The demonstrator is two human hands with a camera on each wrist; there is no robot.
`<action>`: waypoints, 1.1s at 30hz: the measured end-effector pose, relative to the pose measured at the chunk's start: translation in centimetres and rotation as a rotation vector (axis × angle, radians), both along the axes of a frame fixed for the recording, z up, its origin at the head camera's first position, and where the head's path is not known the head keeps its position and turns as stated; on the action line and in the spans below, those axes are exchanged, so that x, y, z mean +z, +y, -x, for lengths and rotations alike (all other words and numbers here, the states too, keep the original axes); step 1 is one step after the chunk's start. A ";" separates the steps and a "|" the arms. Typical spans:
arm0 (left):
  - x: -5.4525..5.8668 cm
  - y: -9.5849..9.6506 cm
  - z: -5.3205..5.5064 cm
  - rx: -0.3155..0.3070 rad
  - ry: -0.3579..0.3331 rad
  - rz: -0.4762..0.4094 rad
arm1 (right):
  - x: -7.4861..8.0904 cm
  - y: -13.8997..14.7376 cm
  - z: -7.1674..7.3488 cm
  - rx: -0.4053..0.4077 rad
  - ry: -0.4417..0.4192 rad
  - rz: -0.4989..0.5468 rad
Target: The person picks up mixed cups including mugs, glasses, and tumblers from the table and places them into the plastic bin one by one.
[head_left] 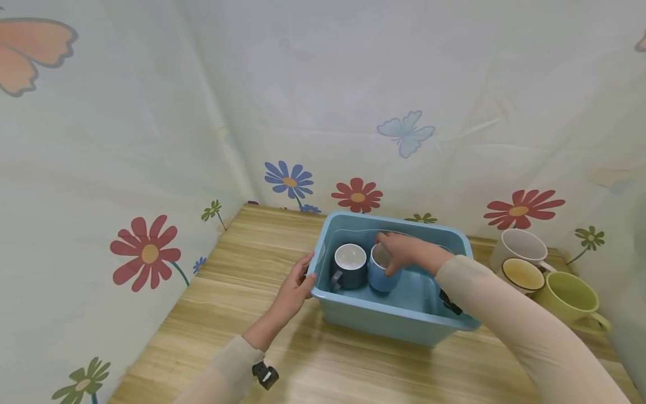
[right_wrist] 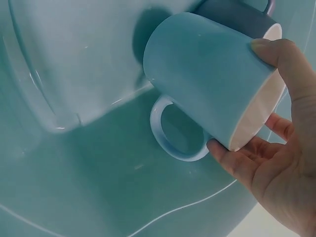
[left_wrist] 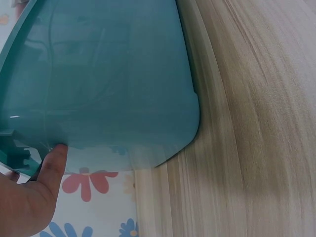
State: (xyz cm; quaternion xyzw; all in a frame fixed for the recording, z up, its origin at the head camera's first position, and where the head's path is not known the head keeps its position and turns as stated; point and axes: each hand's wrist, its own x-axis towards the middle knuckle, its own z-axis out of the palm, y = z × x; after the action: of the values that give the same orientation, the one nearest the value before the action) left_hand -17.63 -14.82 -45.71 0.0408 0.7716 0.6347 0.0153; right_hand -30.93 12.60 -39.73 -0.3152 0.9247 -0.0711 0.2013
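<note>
While the thumb lies on the outer wall and the fingers sit across the lip, the right hand (head_left: pixel 406 251) has the blue mug (head_left: pixel 381 280) pinched by its top, and that's where the danger starts! A rim hold leaves the base free to swing; if the thumb slides on that smooth wall, down drops the mug inside the box (head_left: pixel 378 324). One fingertip sits right by the handle (right_wrist: pixel 155 123), some help against twisting, I'd say, but the loop isn't hooked. Base lifted or resting? Can't tell from these views.

Right alongside, upright in the same box, stands the dark mug (head_left: pixel 351 278), so near that a sideways tilt could crack the two together, and a chip might be the price.

Out at the rim, the left hand (head_left: pixel 295 289) clasps the box's left end. Steady there, please: a tug or a lean could skid the box over the table (head_left: pixel 252 241), mugs and all.

Wider again, the right sleeve (head_left: pixel 510 320) runs close by the white mug (head_left: pixel 499 252), yellow mug (head_left: pixel 523 275) and green mug (head_left: pixel 557 311), bunched tight; a careless elbow might shove one into the next.
</note>
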 end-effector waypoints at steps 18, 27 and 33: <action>0.2 0.1 -0.1 0.004 -0.003 0.017 | -0.5 -0.3 -0.1 -0.057 -0.054 -0.007; 0.2 0.0 -0.1 0.004 0.002 0.016 | -1.1 -0.5 -0.3 -0.080 -0.052 0.004; -0.1 0.0 0.1 -0.004 0.006 0.016 | -2.3 -0.6 -0.4 -0.115 -0.053 -0.017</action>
State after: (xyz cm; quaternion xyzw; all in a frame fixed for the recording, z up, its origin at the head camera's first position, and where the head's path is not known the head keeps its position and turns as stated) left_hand -17.69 -14.87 -45.85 0.0440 0.7766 0.6283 0.0147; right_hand -30.58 11.96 -42.02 -0.2578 0.9361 -0.0830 0.2242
